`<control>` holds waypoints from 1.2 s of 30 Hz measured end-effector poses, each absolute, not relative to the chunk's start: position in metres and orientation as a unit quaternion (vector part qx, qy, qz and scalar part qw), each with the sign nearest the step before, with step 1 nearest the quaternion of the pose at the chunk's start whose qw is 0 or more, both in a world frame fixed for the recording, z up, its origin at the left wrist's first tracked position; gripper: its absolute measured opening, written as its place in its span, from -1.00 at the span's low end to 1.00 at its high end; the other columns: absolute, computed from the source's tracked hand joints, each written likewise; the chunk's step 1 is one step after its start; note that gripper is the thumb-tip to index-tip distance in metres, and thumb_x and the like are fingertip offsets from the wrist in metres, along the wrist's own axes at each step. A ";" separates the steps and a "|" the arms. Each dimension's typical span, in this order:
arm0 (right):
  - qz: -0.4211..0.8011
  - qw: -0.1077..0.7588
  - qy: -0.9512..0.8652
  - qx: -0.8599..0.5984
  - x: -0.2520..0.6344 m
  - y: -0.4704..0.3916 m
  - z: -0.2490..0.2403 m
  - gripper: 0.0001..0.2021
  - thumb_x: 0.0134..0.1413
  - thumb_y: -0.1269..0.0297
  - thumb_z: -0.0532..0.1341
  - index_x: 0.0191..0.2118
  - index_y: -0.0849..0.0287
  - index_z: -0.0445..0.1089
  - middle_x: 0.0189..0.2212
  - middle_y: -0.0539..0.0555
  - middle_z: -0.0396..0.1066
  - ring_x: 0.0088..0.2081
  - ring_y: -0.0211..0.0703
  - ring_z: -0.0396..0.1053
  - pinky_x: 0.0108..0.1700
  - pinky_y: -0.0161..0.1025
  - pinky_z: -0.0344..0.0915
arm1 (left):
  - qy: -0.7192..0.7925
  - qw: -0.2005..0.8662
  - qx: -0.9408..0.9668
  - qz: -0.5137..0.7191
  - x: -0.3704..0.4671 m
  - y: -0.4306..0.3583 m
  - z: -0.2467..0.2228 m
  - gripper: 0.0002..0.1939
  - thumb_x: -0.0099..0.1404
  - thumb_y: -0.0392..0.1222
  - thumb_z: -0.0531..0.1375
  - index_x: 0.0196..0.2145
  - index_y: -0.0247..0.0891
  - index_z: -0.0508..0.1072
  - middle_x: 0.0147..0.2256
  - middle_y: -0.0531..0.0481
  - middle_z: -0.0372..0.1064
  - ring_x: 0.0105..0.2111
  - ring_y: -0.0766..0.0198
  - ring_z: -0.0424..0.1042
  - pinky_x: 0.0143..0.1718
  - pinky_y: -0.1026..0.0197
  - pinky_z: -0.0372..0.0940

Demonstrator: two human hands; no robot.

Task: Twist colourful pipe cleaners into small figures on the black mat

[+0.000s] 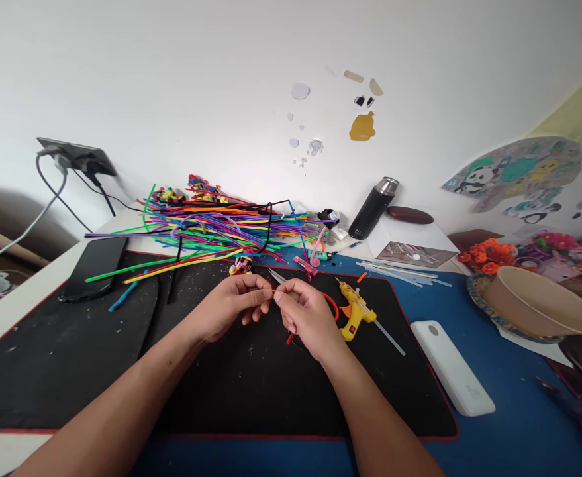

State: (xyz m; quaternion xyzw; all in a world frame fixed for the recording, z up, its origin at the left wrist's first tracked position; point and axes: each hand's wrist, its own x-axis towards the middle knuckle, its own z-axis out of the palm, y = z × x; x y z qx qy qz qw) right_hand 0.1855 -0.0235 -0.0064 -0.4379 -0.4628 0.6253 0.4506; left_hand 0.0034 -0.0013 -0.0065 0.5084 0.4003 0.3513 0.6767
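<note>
My left hand (pixel 243 298) and my right hand (pixel 308 315) meet fingertip to fingertip above the black mat (pixel 251 391). Both are pinched on a small orange piece (pixel 273 292), which looks like a bit of pipe cleaner; the fingers cover most of it. Partly hidden behind my right hand lie scissors (pixel 331 303) with red handles, their blades pointing away to the left. A small multicoloured pipe-cleaner figure (pixel 242 265) sits just beyond my left hand. To the right of my right hand is a yellow glue gun (pixel 355 311) with a glue stick in its back.
A heap of colourful pipe cleaners (pixel 211 225) spreads along the wall. A phone (pixel 95 268) lies at left. On the right are a black thermos (pixel 374 207), loose glue sticks (pixel 404 271), a white power bank (pixel 452 368) and a beige bowl (pixel 543 301).
</note>
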 end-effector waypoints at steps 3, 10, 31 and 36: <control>0.627 0.454 -0.461 -0.435 0.185 -0.023 -0.007 -0.78 0.09 0.14 0.36 -0.36 0.13 0.37 -0.65 -0.20 0.16 -0.67 -0.39 0.02 -0.63 -0.36 -0.02 | 0.398 0.689 0.496 0.348 0.003 -0.001 -0.007 -0.64 0.19 0.08 0.45 -0.35 -0.28 0.52 -0.49 0.05 0.42 -0.55 0.38 0.33 -0.62 0.37 0.12; 0.633 0.457 -0.449 -0.435 0.185 -0.024 -0.005 -0.78 0.06 0.14 0.35 -0.37 0.14 0.36 -0.67 -0.20 0.15 -0.67 -0.39 0.03 -0.63 -0.36 -0.04 | 0.399 0.694 0.490 0.343 0.004 -0.002 -0.008 -0.61 0.16 0.09 0.47 -0.37 -0.30 0.51 -0.49 0.05 0.42 -0.56 0.40 0.32 -0.62 0.38 0.11; 0.638 0.459 -0.442 -0.433 0.187 -0.022 -0.007 -0.75 0.05 0.10 0.38 -0.37 0.14 0.38 -0.69 -0.20 0.15 -0.68 -0.39 0.02 -0.64 -0.36 -0.07 | 0.414 0.612 0.574 0.353 0.002 -0.001 -0.006 -0.58 0.27 0.19 0.36 -0.32 -0.27 0.50 -0.44 0.04 0.45 -0.53 0.37 0.35 -0.57 0.35 0.19; 0.635 0.444 -0.454 -0.440 0.186 -0.023 -0.006 -0.76 0.05 0.11 0.38 -0.37 0.14 0.39 -0.66 -0.20 0.16 -0.68 -0.40 0.03 -0.64 -0.36 -0.04 | 0.415 0.604 0.576 0.362 -0.001 0.001 -0.005 -0.59 0.28 0.17 0.36 -0.35 -0.28 0.49 -0.46 0.07 0.40 -0.54 0.38 0.33 -0.58 0.36 0.18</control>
